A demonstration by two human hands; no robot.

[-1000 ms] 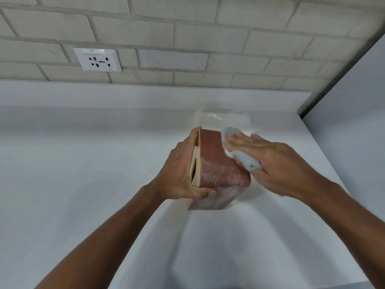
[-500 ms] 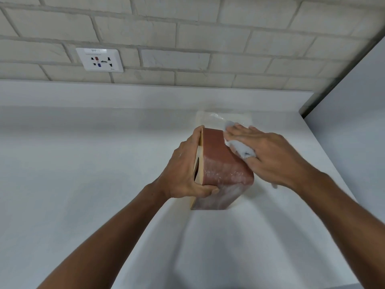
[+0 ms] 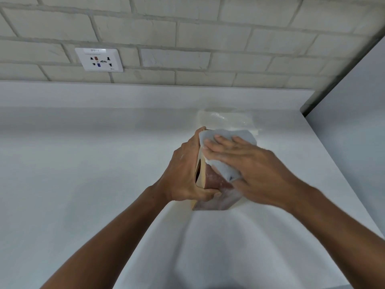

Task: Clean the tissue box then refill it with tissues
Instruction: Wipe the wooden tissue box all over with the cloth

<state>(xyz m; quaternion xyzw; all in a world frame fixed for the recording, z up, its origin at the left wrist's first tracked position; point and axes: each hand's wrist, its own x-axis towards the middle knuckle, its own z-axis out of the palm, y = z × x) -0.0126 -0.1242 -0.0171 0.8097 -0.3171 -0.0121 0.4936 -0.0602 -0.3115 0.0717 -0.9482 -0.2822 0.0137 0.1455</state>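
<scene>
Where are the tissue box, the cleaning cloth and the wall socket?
tissue box (image 3: 214, 181), head view, brown side face.
cleaning cloth (image 3: 224, 167), head view, part below the fingers.
wall socket (image 3: 99, 59), head view, plate centre.

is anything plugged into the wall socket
No, the wall socket shows only bare openings, with no plug or cable in it.

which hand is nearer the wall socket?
Left. The left hand grips the tissue box on the side toward the wall socket; the right hand, pressing the cloth, is farther right.
</scene>
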